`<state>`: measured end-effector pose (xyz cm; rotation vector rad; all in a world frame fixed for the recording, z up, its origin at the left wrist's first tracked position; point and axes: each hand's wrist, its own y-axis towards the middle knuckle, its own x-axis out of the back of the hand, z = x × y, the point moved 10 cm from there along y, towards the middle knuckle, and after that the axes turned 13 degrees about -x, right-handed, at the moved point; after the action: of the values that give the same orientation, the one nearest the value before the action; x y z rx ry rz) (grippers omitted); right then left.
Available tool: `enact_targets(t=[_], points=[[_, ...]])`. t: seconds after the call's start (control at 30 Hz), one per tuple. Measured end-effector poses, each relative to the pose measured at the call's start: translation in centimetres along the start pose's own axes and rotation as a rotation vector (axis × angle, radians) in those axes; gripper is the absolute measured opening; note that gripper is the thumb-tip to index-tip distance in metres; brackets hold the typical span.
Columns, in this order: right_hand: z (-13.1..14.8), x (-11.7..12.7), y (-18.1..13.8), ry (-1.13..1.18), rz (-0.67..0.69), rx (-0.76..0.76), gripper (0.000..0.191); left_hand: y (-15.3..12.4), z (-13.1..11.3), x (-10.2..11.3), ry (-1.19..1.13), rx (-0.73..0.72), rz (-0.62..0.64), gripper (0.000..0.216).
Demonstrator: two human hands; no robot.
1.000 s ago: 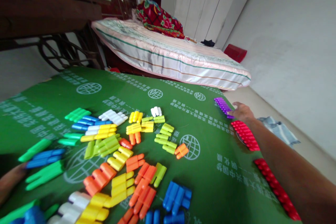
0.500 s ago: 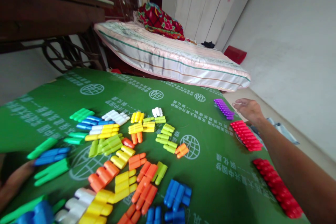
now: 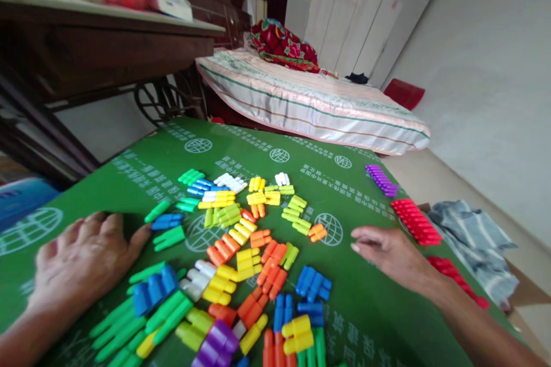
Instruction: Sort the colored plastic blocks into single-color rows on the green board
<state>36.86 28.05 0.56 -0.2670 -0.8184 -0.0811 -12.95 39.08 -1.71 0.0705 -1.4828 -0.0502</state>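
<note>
My left hand (image 3: pixel 81 255) lies flat on the green board (image 3: pixel 318 200) with its fingers spread. Its thumb tip reaches a blue plastic toy piece (image 3: pixel 167 221), beside green pieces (image 3: pixel 169 238). My right hand (image 3: pixel 387 255) is above the board, right of the scattered pieces, its fingers loosely bent and a gap showing at the thumb; nothing is visible in it. Nearest on its left is an orange piece (image 3: pixel 317 232). Along the right edge lie a purple row (image 3: pixel 381 180), a red row (image 3: pixel 415 222) and another red row (image 3: pixel 458 281), partly behind my right forearm.
Many yellow (image 3: pixel 248 264), orange (image 3: pixel 272 266) and blue (image 3: pixel 313 284) pieces cover the middle and near part of the board. A bed (image 3: pixel 310 97) stands beyond it, a dark wooden table (image 3: pixel 107 40) at the left. Striped cloth (image 3: pixel 473 246) hangs low on the right.
My right hand has moved left and nearer, away from the purple and red rows. My left hand has come fully into view as the camera turned left.
</note>
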Motion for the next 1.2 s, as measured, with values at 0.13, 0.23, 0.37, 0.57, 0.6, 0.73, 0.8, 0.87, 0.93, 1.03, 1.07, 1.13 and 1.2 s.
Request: enact_targets(t=[0.13,0.23,0.37,0.57,0.6,0.73,0.8,0.87,0.93,1.03,1.07,1.13,1.2], points=[[2.4,-2.9,-3.8,-0.094,0.035,0.105,0.023,-1.0,-1.8,1.7,-0.031,-0.026,-0.008,0.072],[3.5,-3.6,-5.6,-0.130,0.007,0.166,0.022,-1.5,-2.4,2.2,-0.033,-0.049,-0.028,0.066],[5.9,-5.2,-8.2,-0.151,0.006,0.310,0.020,-1.9,-2.7,1.9,-0.033,-0.058,-0.057,0.061],[11.9,-9.5,-12.1,-0.217,0.021,0.585,0.023,-2.1,-2.5,1.4,-0.041,-0.038,-0.096,0.060],[13.1,-10.4,-12.5,-0.238,0.043,0.633,0.023,-2.2,-2.5,1.3,-0.042,-0.038,-0.099,0.060],[17.5,-13.5,-13.7,-0.324,0.167,0.859,0.029,-2.3,-2.5,1.1,-0.045,-0.039,-0.109,0.061],[18.7,-14.7,-13.7,-0.354,0.218,0.931,0.035,-2.3,-2.6,1.1,-0.048,-0.038,-0.108,0.061],[19.1,-15.7,-13.4,-0.382,0.265,0.956,0.038,-2.3,-2.6,1.0,-0.051,-0.036,-0.106,0.061],[19.0,-16.5,-13.1,-0.402,0.303,0.962,0.037,-2.3,-2.6,1.0,-0.053,-0.035,-0.103,0.062],[18.5,-17.2,-12.8,-0.430,0.325,0.950,0.031,-2.3,-2.6,0.8,-0.045,-0.033,-0.093,0.062],[18.3,-17.2,-12.6,-0.442,0.319,0.940,0.029,-2.3,-2.6,0.8,-0.038,-0.031,-0.089,0.062],[17.9,-17.0,-12.2,-0.450,0.297,0.915,0.026,-2.3,-2.5,0.7,-0.025,-0.028,-0.079,0.062],[17.7,-16.0,-11.7,-0.405,0.268,0.881,0.024,-2.3,-2.5,0.9,-0.017,-0.027,-0.070,0.062]])
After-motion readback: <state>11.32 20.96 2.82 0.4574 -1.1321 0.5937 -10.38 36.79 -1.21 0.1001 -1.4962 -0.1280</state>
